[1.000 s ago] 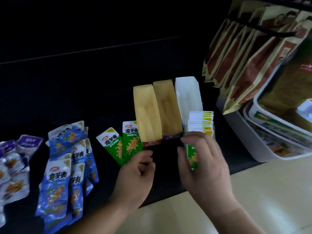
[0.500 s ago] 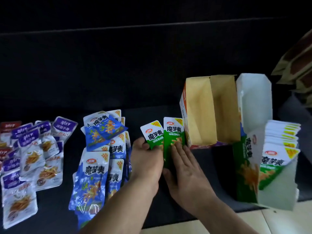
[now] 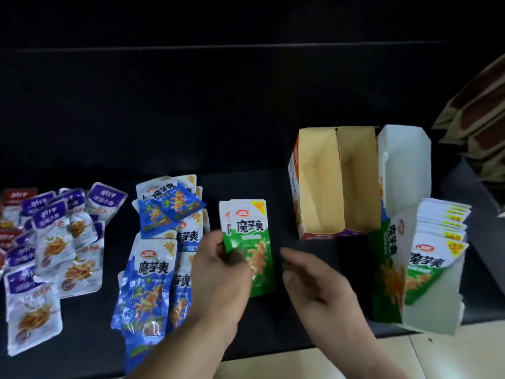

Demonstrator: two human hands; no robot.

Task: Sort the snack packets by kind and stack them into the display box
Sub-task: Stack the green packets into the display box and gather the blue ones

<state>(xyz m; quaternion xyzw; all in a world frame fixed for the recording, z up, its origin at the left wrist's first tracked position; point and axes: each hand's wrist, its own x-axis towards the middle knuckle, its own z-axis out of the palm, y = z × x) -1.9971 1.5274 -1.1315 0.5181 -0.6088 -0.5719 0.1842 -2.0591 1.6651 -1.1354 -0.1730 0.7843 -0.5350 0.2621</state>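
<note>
Head view. Dim room, dark surface [image 3: 246, 119], pale floor [image 3: 451, 356] at its near edge. Left hand [image 3: 218, 277] pinches two green packets [image 3: 254, 242] mid-surface. Right hand [image 3: 325, 291] is loose and holds nothing. Green display box [image 3: 388, 272] at right, part-filled. Blue packets [image 3: 150, 272] and purple packets [image 3: 52, 242] lie left. Brown bags [image 3: 481, 124] are cut off at the right edge. Fingertips blurred.

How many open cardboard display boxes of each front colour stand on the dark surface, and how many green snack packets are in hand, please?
Orange-fronted cardboard display box, empty: 1
Purple-fronted cardboard display box, empty: 1
Green-and-white cardboard display box, partly filled: 1
Green foil snack packets pinched in the left hand: 2
Total: 5
</note>
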